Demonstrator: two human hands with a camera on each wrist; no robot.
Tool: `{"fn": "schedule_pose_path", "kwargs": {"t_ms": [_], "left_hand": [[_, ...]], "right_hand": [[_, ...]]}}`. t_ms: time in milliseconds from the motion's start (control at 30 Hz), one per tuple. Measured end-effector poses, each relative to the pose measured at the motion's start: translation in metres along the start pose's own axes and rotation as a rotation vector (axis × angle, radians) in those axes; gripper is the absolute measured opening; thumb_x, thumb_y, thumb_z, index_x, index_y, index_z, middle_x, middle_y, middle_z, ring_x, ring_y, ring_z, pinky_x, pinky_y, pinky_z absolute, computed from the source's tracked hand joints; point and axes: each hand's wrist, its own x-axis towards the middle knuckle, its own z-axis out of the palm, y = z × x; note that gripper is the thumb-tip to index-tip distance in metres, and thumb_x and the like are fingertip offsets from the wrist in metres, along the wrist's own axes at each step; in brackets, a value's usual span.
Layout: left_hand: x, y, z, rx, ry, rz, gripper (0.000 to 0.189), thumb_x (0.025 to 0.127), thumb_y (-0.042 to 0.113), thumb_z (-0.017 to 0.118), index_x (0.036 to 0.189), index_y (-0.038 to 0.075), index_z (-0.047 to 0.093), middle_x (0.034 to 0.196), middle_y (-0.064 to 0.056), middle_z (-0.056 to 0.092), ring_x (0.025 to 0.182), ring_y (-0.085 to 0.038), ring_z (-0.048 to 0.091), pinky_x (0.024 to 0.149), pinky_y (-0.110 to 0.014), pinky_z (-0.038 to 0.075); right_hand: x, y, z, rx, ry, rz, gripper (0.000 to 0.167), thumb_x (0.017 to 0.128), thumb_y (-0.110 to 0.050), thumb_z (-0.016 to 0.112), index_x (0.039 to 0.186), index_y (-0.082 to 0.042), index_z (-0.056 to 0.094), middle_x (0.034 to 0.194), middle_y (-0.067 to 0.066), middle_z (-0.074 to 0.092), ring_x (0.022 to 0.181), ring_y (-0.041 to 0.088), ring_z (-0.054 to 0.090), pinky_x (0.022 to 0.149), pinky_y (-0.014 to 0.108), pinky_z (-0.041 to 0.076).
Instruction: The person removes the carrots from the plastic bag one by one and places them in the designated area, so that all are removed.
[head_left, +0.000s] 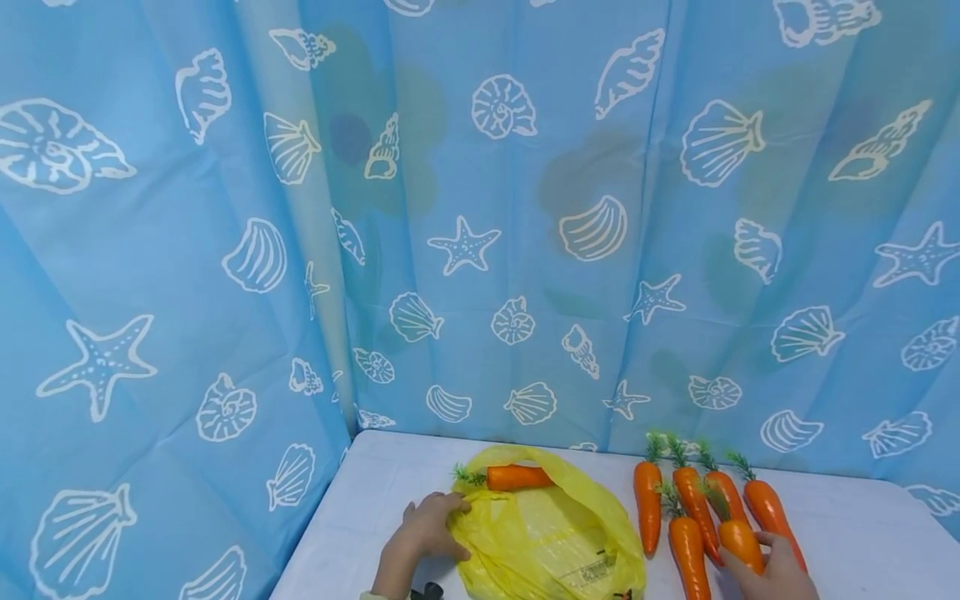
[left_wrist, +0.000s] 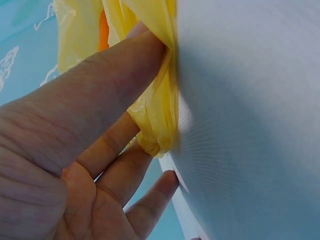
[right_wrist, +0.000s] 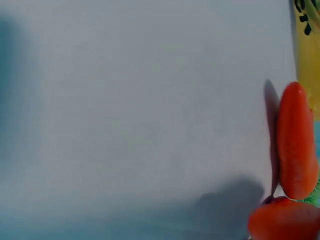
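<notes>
A yellow plastic bag [head_left: 517,533] lies on the white table with its mouth spread, and one orange carrot [head_left: 517,477] with a green top rests at its upper edge. My left hand [head_left: 433,529] holds the bag's left side; in the left wrist view the thumb [left_wrist: 125,62] is tucked into a fold of the yellow film, the other fingers behind it. To the right, my right hand [head_left: 776,571] grips a carrot [head_left: 741,546] between thumb and fingers, above the other carrots. The right wrist view shows a carrot [right_wrist: 297,142] but little of the hand.
Several more carrots [head_left: 688,554] lie side by side on the white table [head_left: 862,533], right of the bag. A small black object [head_left: 427,592] sits by the left wrist. Behind the table hangs a blue curtain [head_left: 480,283] with white shell prints.
</notes>
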Motion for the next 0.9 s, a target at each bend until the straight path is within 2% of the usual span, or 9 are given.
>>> {"fn": "schedule_pose_path", "kwargs": {"t_ms": [133,433,633,900], "left_hand": [[0.000,-0.001,0.000,-0.010,-0.002,-0.005,0.055,0.069,0.017,0.089,0.120,0.014,0.069,0.134,-0.011,0.061,0.127,-0.039,0.049,0.110,-0.078,0.012],[0.001,-0.002,0.000,-0.019,0.000,-0.006,0.055,0.069,0.020,0.090,0.120,0.015,0.069,0.136,-0.010,0.060,0.130,-0.038,0.048,0.112,-0.077,0.011],[0.000,-0.001,0.000,-0.021,-0.006,-0.003,0.056,0.069,0.020,0.089,0.121,0.015,0.069,0.137,-0.010,0.060,0.130,-0.038,0.048,0.112,-0.077,0.012],[-0.001,0.000,-0.001,-0.009,-0.011,-0.001,0.055,0.069,0.019,0.089,0.120,0.015,0.069,0.137,-0.011,0.060,0.130,-0.040,0.047,0.111,-0.077,0.012]], "right_hand": [[0.004,0.006,0.004,-0.039,0.010,0.029,0.095,0.086,-0.049,0.073,0.136,0.014,0.023,0.105,0.032,0.052,0.081,0.036,0.053,0.070,0.046,0.053],[0.023,0.022,0.011,-0.011,-0.061,0.079,0.122,0.067,-0.069,0.075,0.141,0.011,0.021,0.092,0.022,0.055,0.076,0.031,0.054,0.059,0.033,0.050],[0.025,0.024,0.009,-0.006,-0.053,0.099,0.121,0.067,-0.064,0.079,0.138,0.013,0.021,0.091,0.024,0.054,0.075,0.032,0.054,0.057,0.033,0.050],[0.018,0.019,0.007,-0.017,-0.049,0.104,0.115,0.070,-0.058,0.082,0.136,0.015,0.022,0.089,0.023,0.053,0.075,0.032,0.054,0.058,0.032,0.050]]}}
